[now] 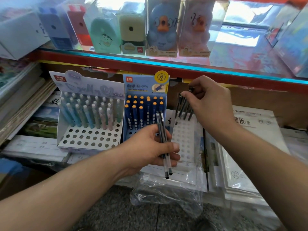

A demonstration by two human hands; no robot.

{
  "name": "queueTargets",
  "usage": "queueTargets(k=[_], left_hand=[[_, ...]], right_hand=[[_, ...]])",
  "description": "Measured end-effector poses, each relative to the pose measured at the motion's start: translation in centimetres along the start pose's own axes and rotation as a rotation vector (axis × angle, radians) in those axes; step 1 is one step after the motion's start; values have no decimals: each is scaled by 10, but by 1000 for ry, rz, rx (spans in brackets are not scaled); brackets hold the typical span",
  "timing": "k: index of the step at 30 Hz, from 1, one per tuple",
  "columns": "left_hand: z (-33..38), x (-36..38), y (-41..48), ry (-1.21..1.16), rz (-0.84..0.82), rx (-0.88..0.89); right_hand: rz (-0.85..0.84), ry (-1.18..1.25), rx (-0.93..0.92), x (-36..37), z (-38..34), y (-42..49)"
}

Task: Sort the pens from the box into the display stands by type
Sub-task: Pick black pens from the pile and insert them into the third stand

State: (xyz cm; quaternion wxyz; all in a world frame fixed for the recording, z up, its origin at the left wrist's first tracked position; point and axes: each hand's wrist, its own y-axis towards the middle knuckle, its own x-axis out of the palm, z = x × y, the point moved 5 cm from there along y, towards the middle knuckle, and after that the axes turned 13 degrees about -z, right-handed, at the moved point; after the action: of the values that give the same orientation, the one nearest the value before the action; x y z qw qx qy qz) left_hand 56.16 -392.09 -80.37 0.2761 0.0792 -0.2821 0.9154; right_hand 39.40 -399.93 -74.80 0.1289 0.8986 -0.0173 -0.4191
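Plastic bag (166,194): found crumpled on the floor, nearest the camera.
Left hand (150,148): fingers are curled round two black pens (162,130), held upright.
White stand (185,140): a few dark pens (182,108) are seated in its far rows.
Right hand (211,104): a dark pen end (191,88) is pinched above those rows.
Blue stand (145,90): orange-capped pens are housed, beside the white stand.
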Motion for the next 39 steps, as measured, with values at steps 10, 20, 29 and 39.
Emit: queueTargets(k=[10,20,29,39], left_hand=[[0,-1,1,3,-6,-6],[-1,0,1,5,-11,-5],[2,5,0,14,-77,27],[1,11,1,20,-145,35]], right_hand=[[4,-68,-60,6,-2,1],[-92,-165,-55,18,1,0],[-372,101,54,17,-25,-16],[-605,492,298,23,-11,-22]])
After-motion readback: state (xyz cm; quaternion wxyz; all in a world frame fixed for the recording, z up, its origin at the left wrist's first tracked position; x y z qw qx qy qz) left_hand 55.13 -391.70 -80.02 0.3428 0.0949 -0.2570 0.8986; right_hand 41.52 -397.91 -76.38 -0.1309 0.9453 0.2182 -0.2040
